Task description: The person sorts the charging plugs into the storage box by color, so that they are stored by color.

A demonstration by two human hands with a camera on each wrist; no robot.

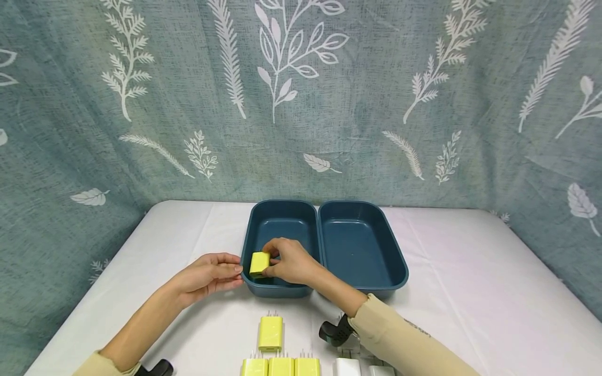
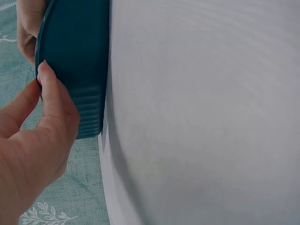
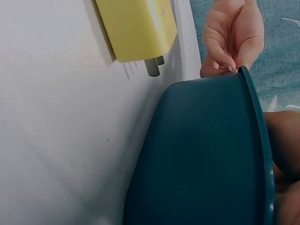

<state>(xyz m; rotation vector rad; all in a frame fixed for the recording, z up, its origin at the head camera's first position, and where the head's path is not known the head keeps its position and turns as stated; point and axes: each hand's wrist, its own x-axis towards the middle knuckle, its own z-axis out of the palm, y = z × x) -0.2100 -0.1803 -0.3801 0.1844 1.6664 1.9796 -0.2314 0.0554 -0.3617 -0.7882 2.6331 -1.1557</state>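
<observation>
Inside the left tray (image 1: 288,228), near its front left corner, sits the gripped yellow adapter (image 1: 259,265). The right hand (image 1: 292,262) reaches over the front of the left tray and grasps this adapter at its right side, between thumb and fingers; whether the adapter touches the tray floor cannot be determined. The left hand (image 1: 213,274) is positioned at the outer left side of the left tray and pinches the rim between thumb and fingertips, as the left wrist view confirms.

Immediately right of the left tray stands the right tray (image 1: 363,245), of matching blue. In front of the left tray, a single yellow adapter (image 1: 270,334) lies on the white cloth (image 1: 202,230), prongs directed toward the tray. Farther forward of the tray, three yellow adapters (image 1: 281,367) form a side-by-side row, prongs likewise toward it. To the front right of the left tray lie white adapters (image 1: 348,367), partly hidden by the right sleeve (image 1: 404,342) and a black wrist device (image 1: 336,332). Behind the left tray hangs a leaf-patterned curtain (image 1: 301,149).
</observation>
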